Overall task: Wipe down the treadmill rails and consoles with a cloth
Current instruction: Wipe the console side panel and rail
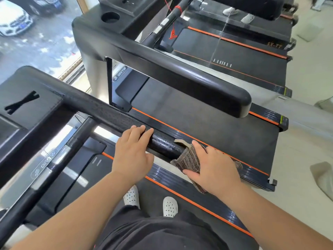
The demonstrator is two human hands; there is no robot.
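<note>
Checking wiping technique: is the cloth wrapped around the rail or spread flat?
Wrapped: the cloth curls over the rail, gripped by the right hand.

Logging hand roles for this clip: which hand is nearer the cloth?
Right. The right hand holds the cloth over the near end of the rail; the left hand rests on the rail farther toward the console, clear of the cloth.
</note>
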